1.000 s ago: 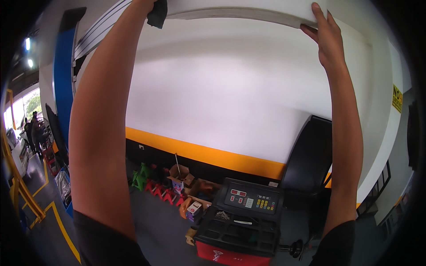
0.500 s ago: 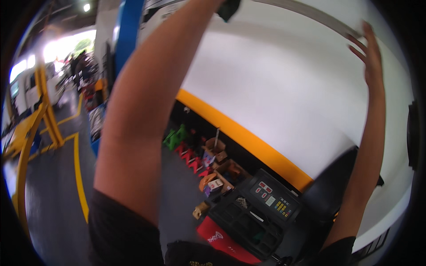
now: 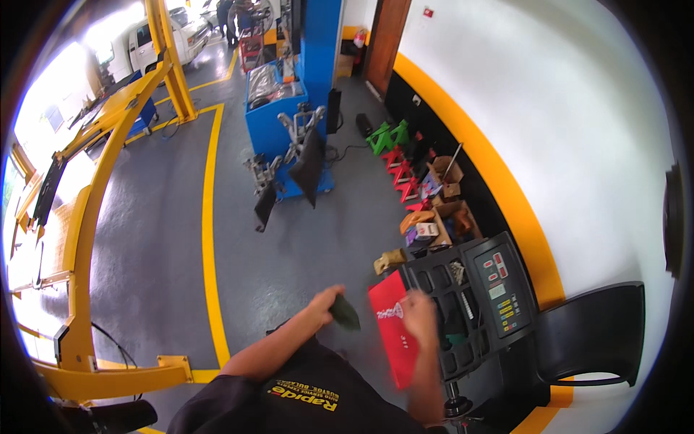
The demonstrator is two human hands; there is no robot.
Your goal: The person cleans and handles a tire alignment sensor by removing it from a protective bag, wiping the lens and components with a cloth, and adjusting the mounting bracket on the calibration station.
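Observation:
My left hand (image 3: pixel 323 305) is closed on a dark green cloth (image 3: pixel 345 313), in front of my body and above the grey floor. The cloth hangs out on the right side of the hand. My right hand (image 3: pixel 419 316) is over the red front panel (image 3: pixel 390 307) of a wheel balancer, near its left edge. Motion smears its fingers, so neither their grip nor any touch on the panel is plain. Behind this hand lies the balancer's black tray (image 3: pixel 434 271) of compartments, with small metal pieces in one. A control panel (image 3: pixel 500 289) with buttons adjoins the tray.
A black curved hood (image 3: pixel 593 333) stands right of the balancer. Cardboard boxes (image 3: pixel 455 217), red jack stands (image 3: pixel 399 173) and green jack stands (image 3: pixel 387 137) line the wall. Ahead is a blue machine (image 3: pixel 278 119) with metal clamps. A yellow lift (image 3: pixel 108 195) rises at the left.
Both arms have come down from high up beside the white wall to waist height. The view has tilted down and turned left. The green cloth has stayed in my left hand.

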